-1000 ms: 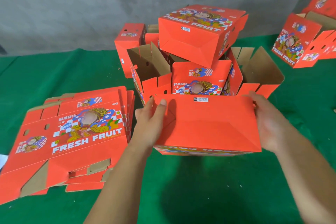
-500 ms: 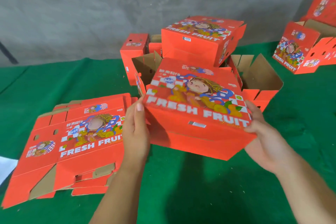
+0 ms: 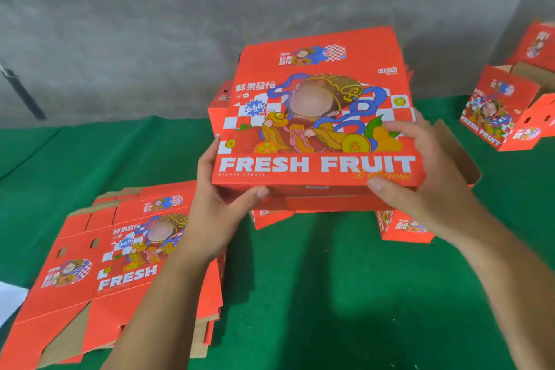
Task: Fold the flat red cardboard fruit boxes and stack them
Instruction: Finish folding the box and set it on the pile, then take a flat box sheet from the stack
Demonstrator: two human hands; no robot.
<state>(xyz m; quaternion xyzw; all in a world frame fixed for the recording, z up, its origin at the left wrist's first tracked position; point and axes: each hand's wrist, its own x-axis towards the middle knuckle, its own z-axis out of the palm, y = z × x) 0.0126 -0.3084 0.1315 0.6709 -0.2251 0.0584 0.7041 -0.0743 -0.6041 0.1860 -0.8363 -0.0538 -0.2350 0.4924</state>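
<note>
**Inspector A:** Item one, the folded red box (image 3: 315, 117). Position?

**Inspector B:** Held up off the green counter (image 3: 315, 294), centre of view, printed face toward the camera, "FRESH FRUIT" lettering along its near lower edge. Its top edge stands against the grey wall (image 3: 150, 39) behind.

**Inspector A:** State of the hands?

**Inspector B:** The left hand (image 3: 214, 213) grips the box's lower left corner: fingers run up the left side edge, thumb curled under the near bottom edge. The right hand (image 3: 426, 177) grips the lower right corner: fingers curled over the printed face by the orange fruit artwork, thumb pressed against the underside. Both are closed on the box.

**Inspector A:** The unfolded stock?

**Inspector B:** A pile of flat boxes (image 3: 114, 264) lies on the counter at lower left, same print facing up, brown cardboard showing at its cut flaps. The left forearm crosses over its right portion. The pile is apart from the held box.

**Inspector A:** Finished goods?

**Inspector B:** Mostly hidden behind the held box. An orange-red side panel (image 3: 217, 99) shows at its left, parts of low red boxes (image 3: 402, 225) below it, and an open box with a brown inside (image 3: 459, 156) beyond the right hand. How they are stacked I cannot tell. A separate group of folded boxes (image 3: 504, 108) sits at the far right of the counter, well apart.

**Inspector A:** Anything else?

**Inspector B:** A white sheet edge (image 3: 9, 297) at the far left of the counter.
</note>
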